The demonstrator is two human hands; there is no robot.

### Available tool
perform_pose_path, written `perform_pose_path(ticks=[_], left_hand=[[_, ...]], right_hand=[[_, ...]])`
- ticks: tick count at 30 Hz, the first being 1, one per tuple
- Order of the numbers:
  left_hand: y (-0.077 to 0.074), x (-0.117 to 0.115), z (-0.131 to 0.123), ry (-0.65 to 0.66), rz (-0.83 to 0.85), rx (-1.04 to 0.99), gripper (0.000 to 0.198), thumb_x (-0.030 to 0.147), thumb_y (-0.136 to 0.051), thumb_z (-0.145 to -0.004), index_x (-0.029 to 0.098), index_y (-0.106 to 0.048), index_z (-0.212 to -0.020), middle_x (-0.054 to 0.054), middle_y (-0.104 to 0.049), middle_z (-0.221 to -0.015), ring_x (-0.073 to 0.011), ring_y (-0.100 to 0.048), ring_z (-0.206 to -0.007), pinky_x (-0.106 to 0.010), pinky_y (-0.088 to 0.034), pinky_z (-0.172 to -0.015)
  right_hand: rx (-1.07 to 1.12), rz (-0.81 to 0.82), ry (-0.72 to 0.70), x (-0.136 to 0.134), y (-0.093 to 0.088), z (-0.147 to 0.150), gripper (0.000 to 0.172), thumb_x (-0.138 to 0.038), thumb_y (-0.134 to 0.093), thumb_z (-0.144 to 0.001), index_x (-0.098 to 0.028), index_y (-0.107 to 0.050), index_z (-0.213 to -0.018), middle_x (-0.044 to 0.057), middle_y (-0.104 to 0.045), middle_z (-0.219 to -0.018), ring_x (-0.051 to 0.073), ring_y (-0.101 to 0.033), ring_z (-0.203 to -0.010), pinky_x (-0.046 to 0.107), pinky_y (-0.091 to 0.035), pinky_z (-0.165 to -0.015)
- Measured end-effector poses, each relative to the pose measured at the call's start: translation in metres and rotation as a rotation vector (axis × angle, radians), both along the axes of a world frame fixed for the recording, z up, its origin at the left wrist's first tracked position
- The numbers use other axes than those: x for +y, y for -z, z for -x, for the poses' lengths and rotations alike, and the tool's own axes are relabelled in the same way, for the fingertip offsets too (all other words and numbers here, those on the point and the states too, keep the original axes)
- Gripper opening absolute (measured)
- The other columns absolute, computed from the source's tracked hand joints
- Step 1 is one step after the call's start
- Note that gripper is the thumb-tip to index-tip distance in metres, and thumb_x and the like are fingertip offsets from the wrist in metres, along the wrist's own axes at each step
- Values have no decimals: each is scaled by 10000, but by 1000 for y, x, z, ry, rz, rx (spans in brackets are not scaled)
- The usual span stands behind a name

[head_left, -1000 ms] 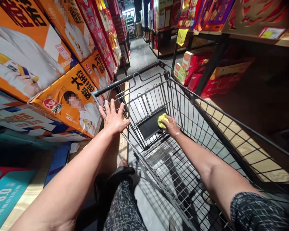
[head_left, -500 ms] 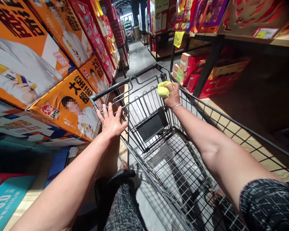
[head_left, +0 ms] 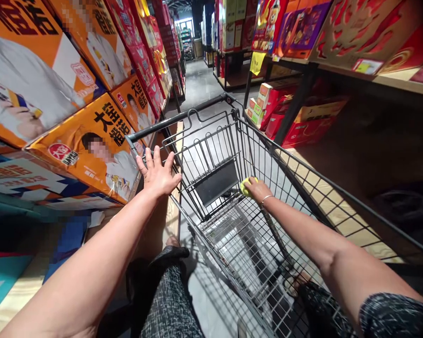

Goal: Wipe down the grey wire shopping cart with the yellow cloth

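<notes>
A grey wire shopping cart (head_left: 229, 234) stands in front of me, with its push handle (head_left: 178, 117) at the far end. My left hand (head_left: 158, 173) lies with spread fingers on the cart's left rim near the handle, holding nothing. Down inside the basket, my right hand (head_left: 259, 190) is closed around a yellow cloth (head_left: 246, 187). Most of the cloth is hidden by the fingers. Near it is the dark panel (head_left: 216, 183) of the folding child seat, to the left of the cloth.
Orange drink cartons (head_left: 88, 145) are stacked close on the left. On the right, a shelf (head_left: 391, 75) carries gift boxes, with red bags (head_left: 310, 124) below. A tiled aisle (head_left: 202, 80) runs ahead between shelves. My leg (head_left: 172, 300) is beside the cart.
My right hand has moved the yellow cloth from the cart's upper right side down into the basket. My left hand stays on the rim; the view has shifted slightly.
</notes>
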State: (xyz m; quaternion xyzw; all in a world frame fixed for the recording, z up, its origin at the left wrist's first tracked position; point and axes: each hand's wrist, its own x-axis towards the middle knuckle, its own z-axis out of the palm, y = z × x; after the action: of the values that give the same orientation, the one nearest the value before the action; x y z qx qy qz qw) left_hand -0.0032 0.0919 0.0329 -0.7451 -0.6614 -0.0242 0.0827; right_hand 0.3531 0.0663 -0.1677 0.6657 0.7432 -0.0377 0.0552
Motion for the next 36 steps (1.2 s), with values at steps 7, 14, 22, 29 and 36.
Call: perform_pose_path(ticks=[7,14,22,29,36], left_hand=[[3,3,3,18,-4,-38,789,569,-581,-869,301,-388,-1586,-65,-72,-1735,-392,110,-1577,-663,117,-1205],[5,22,4,41,-3,-55,874,692,-583,-829,350,-346,-1598,-22,-75,-1736,-373,136,-1576,-637,174,-1197],[5,45,-14,84,9,-53,949,787,-546,-792,346,-334,-1605,-2,-77,-1736,-395,149,-1568,-624,197,-1198],[6,54,-20,112,21,-128,1010,813,-458,-746,299,-342,-1608,75,25,-1734,-347,230,-1555,-468,285,-1186],[11,60,-17,92,37,-174,1090,833,-445,-641,347,-319,-1608,211,-97,-1699,-204,521,-1383,-312,372,-1129]], right_hand=[[-158,-572,-75,68,-129,-21,439,-196,-352,-1023,-232,-509,-1431,135,-375,-1556,332,-310,-1327,481,-344,-971],[-158,-492,-193,99,-69,-25,458,-193,-253,-1038,-230,-627,-1300,81,-547,-1378,280,-301,-1451,563,-168,-1181],[-94,-214,-56,32,69,-38,361,-205,-428,-940,-213,-689,-1189,96,-600,-1344,299,-353,-1432,546,-210,-1202],[211,-8,263,-17,138,-19,531,-178,-583,-800,-183,-604,-1331,170,-508,-1413,312,-462,-1286,456,-383,-1092],[618,60,185,-63,138,69,658,-104,-617,-662,-186,-617,-1315,155,-462,-1459,337,-370,-1346,496,-343,-1137]])
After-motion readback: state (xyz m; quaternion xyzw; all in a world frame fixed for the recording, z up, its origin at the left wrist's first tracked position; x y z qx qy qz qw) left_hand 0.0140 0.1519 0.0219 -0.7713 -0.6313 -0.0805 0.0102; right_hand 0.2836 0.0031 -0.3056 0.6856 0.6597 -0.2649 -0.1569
